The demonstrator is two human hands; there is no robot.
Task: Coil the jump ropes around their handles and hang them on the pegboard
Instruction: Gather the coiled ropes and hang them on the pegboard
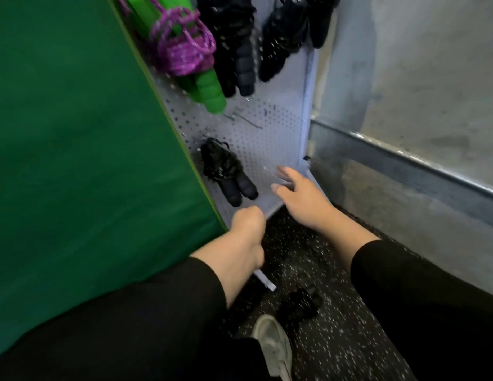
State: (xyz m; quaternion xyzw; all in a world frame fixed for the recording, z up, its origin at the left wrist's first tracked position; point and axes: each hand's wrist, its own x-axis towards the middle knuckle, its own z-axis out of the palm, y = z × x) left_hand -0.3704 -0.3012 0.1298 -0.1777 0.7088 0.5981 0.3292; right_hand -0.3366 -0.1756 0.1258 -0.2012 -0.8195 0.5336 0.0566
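Black coiled jump rope (300, 305) lay on the speckled floor (350, 339) beneath both hands; right hand (300, 199) nearer, fingers spread; left hand (246, 229) fisted, empty.

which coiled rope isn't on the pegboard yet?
The black coiled rope on the speckled floor beside the shoe. The others hang on the pegboard.

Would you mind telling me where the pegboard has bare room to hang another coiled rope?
The pegboard is bare in its middle band, below the green-handled purple rope and right of the low black rope, up to the right hand. The top row is crowded with black ropes.
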